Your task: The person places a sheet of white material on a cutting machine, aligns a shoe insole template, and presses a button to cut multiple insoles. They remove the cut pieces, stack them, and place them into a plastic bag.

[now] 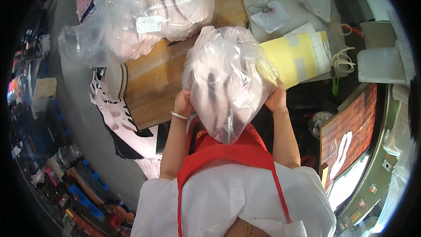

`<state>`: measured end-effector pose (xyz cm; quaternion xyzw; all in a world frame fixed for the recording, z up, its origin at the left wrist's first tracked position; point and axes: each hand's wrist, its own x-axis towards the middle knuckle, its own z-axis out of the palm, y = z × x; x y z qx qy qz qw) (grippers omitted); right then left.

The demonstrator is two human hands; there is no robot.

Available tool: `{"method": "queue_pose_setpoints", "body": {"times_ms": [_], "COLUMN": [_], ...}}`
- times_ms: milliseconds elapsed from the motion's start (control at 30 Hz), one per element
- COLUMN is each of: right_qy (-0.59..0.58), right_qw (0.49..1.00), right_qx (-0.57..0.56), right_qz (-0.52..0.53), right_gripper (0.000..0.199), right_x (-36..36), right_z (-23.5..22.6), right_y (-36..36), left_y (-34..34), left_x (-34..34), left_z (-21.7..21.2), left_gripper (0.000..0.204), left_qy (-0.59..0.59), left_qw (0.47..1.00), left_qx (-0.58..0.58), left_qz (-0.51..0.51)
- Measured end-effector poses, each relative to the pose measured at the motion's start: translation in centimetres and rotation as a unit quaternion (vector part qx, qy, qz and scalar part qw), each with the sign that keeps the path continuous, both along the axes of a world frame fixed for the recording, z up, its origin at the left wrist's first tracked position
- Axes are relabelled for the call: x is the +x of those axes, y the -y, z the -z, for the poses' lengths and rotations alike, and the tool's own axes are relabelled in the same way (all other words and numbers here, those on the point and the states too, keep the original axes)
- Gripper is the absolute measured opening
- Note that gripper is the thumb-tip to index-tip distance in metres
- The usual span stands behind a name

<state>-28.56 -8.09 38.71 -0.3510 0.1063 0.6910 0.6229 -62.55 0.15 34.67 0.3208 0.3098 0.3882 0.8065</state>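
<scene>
1. Holding the clear plastic bag stuffed with pale pink and black fabric pieces [226, 81], you have it raised in front of your chest, above the near edge of the wooden worktable [153, 83].
2. Your left hand [183, 104] presses against the bag's side at about 8 o'clock, fingers curled onto the film; a thin silver bangle [180, 115] sits on that wrist.
3. Your right hand [277, 98] cups the opposite side at about 4 o'clock, closed against the plastic. Most of its fingers lie behind the bag, so how far they wrap cannot be told.
4. The bag sits squarely between your two hands, its gathered tail hanging toward 6 o'clock over your red apron [228, 149].
5. Judging by the look, the load is soft and bulky rather than heavy; it will sag and shift inside the film.
6. The plastic is likely slippery and thin, so a palm-to-palm squeeze on both flanks, or a grip under the belly, seems safer than pinching the film.
7. At 11 o'clock a second, larger clear bag of pink fabric pieces [144, 13] lies on the table, well apart from your hands.
8. At 2 o'clock a yellow sheet with white strips [296, 55] rests just beside the held bag.
</scene>
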Motion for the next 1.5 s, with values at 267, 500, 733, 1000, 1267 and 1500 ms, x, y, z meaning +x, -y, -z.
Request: {"method": "queue_pose_setpoints", "body": {"times_ms": [267,500,733,1000,1267,1500], "right_qy": [0.233,0.212,0.433,0.512,0.409,0.433], "right_qw": [0.970,0.968,0.880,0.821,0.895,0.883], "right_qx": [-0.073,-0.136,-0.194,-0.236,-0.120,-0.164], "right_qz": [0.006,0.004,-0.011,-0.089,-0.134,-0.072], "right_gripper": [0.040,0.028,0.031,0.034,0.034,0.031], "right_x": [-0.6,-0.7,-1.8,-2.1,-0.9,-2.5], "right_z": [0.8,0.8,0.6,0.3,-0.8,0.8], "right_y": [-4.6,-8.4,-12.0,-13.4,-7.8,-8.0], "left_y": [-4.2,-7.9,-8.6,-11.1,-9.1,-9.6], "left_x": [5.1,6.1,7.0,6.1,2.9,3.2], "left_z": [-3.5,-3.4,-3.1,0.1,-0.5,1.3], "left_gripper": [0.037,0.036,0.047,0.046,0.024,0.023], "left_qy": [-0.191,-0.107,-0.297,-0.063,-0.225,-0.084], "left_qw": [0.971,0.967,0.930,0.957,0.964,0.967], "left_qx": [-0.088,-0.152,-0.092,-0.238,-0.096,-0.157], "left_qz": [-0.109,-0.176,-0.197,-0.153,-0.105,-0.180]}}
